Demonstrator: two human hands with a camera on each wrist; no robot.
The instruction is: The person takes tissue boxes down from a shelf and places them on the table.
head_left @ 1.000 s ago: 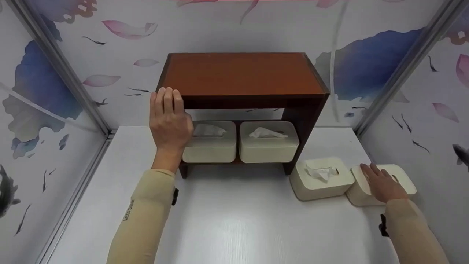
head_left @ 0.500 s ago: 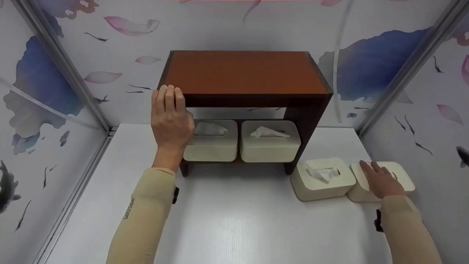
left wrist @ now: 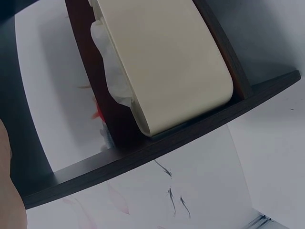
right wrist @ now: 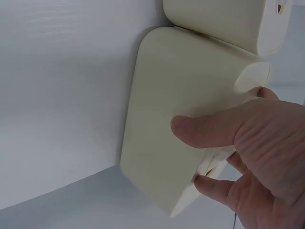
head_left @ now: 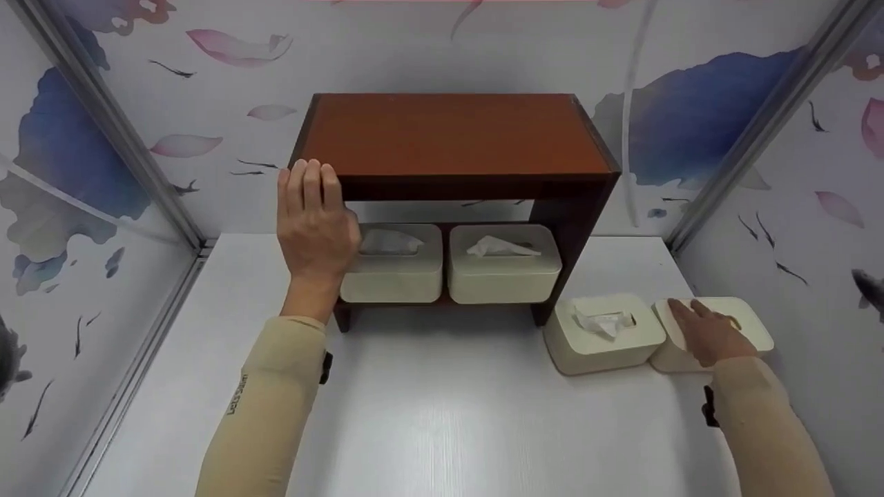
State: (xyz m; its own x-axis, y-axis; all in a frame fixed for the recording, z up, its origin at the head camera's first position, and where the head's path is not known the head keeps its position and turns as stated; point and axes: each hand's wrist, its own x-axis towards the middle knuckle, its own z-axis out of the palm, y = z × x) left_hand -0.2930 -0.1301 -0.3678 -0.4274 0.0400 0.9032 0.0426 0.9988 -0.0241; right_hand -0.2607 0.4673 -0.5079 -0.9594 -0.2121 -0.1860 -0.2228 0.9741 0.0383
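Observation:
My left hand [head_left: 318, 238] holds the front left corner of a reddish-brown wooden shelf [head_left: 456, 134], fingers over its top edge. In the left wrist view, only a sliver of this hand [left wrist: 8, 186] appears beside the dark frame. My right hand [head_left: 711, 335] grips a cream tissue box [head_left: 749, 324] at the far right. In the right wrist view its thumb presses the box's long side [right wrist: 157, 90], with fingers over the lid. Left of it, right at its edge, stands another cream tissue box [head_left: 601, 352] with tissue poking out.
Two more tissue boxes, a left one [head_left: 394, 283] and a right one [head_left: 504, 283], sit side by side on the shelf's lower board. The white table [head_left: 442, 414] extends in front. Printed panels with metal frame posts [head_left: 131, 124] enclose the back and sides.
My right hand has slid the far-right tissue box slightly away from me and a little left. The left hand keeps its place on the shelf; the head view has shifted slightly.

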